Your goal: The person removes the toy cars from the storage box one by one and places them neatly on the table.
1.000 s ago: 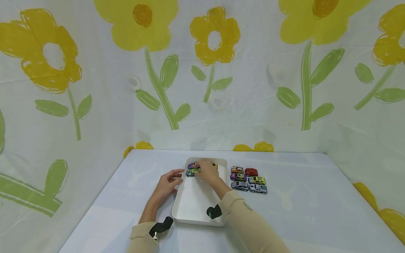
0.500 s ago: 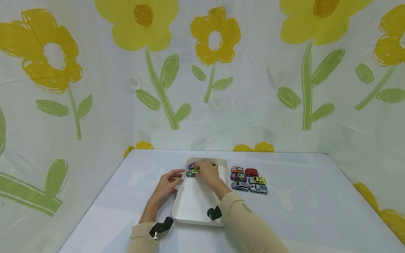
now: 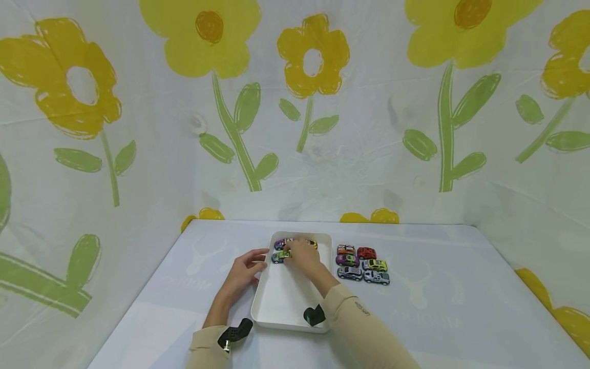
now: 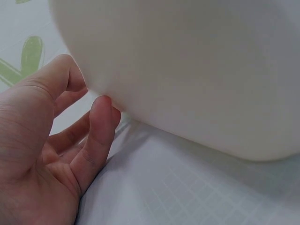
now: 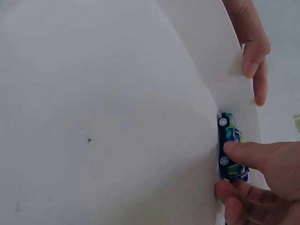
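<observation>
Six toy cars (image 3: pixel 375 265) sit right of the white tray (image 3: pixel 280 302) on my remote feed, and inside it, toward the far left corner, the right hand (image 3: pixel 304 257) pinches a green car (image 3: pixel 279 257) near a purple car (image 3: pixel 280 243), while the left hand (image 3: pixel 240 269) touches the outer wall with loosely bent fingers.

A screened-off work space is shown, its wider setting hidden: a pale table (image 3: pixel 442 328) is enclosed at nine, twelve and three o'clock by white sheeting (image 3: pixel 364 164) printed with yellow flowers (image 3: pixel 209 26).
</observation>
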Demonstrator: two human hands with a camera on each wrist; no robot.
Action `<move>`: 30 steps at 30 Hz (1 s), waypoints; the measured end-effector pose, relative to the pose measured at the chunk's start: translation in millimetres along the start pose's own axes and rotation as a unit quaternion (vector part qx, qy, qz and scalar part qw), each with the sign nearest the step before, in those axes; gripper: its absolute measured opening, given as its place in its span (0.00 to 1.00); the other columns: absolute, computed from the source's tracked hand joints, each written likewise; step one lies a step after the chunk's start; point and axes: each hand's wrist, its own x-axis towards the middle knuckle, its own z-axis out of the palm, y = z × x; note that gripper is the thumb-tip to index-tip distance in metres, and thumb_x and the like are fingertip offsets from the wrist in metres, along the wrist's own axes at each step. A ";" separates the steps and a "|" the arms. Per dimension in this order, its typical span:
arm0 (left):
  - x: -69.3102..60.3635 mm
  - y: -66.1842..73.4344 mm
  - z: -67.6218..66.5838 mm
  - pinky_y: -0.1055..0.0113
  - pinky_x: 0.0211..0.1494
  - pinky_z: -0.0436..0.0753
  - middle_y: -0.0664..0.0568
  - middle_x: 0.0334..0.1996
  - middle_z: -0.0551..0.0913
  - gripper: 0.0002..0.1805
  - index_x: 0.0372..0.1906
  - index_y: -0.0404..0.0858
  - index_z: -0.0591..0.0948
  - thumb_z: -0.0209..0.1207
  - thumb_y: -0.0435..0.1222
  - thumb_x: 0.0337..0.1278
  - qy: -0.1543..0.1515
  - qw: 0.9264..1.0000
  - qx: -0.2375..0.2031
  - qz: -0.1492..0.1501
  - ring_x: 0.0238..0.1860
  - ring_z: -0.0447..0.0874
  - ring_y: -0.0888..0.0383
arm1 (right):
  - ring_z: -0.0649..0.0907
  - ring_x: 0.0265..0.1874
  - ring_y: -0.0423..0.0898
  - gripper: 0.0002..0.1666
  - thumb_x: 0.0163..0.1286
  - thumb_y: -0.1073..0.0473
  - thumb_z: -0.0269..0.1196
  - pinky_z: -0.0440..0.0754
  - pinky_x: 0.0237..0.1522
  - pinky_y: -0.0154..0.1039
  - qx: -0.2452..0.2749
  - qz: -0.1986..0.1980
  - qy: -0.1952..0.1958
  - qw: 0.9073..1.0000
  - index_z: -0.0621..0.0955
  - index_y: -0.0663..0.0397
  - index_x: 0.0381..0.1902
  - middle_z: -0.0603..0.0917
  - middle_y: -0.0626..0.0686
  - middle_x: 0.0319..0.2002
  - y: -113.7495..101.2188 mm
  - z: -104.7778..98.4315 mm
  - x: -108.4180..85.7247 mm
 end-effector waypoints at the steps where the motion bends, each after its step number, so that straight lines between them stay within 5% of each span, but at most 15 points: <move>1: -0.1 0.1 -0.1 0.65 0.29 0.81 0.44 0.56 0.80 0.23 0.59 0.50 0.80 0.61 0.35 0.57 0.000 1.000 0.000 0.001 0.41 0.81 0.55 | 0.81 0.47 0.52 0.16 0.61 0.55 0.70 0.82 0.45 0.53 0.002 -0.002 -0.002 1.000 0.85 0.47 0.47 0.84 0.55 0.50 0.3 -0.7 -0.6; 11: 0.0 2.2 -0.5 0.65 0.29 0.81 0.44 0.55 0.80 0.23 0.59 0.48 0.80 0.61 0.35 0.57 -0.001 1.000 0.001 0.008 0.41 0.82 0.56 | 0.81 0.45 0.50 0.15 0.60 0.54 0.71 0.81 0.42 0.52 0.007 -0.021 -0.020 1.000 0.85 0.44 0.46 0.84 0.53 0.50 0.2 -13.8 -8.7; 21: -1.0 0.5 -1.3 0.65 0.30 0.82 0.44 0.56 0.80 0.22 0.59 0.50 0.80 0.62 0.36 0.58 -0.001 1.000 -0.003 -0.001 0.43 0.82 0.55 | 0.82 0.48 0.48 0.16 0.61 0.53 0.70 0.81 0.50 0.50 0.018 -0.049 -0.027 0.998 0.85 0.46 0.47 0.85 0.51 0.51 3.2 -26.3 -16.9; 30: -0.4 1.3 0.9 0.66 0.29 0.81 0.45 0.56 0.80 0.22 0.59 0.51 0.80 0.62 0.37 0.58 0.007 1.000 0.004 -0.007 0.42 0.81 0.56 | 0.82 0.40 0.46 0.17 0.63 0.52 0.68 0.81 0.41 0.45 0.037 -0.059 -0.041 0.997 0.84 0.45 0.50 0.86 0.51 0.46 18.0 -47.4 -26.3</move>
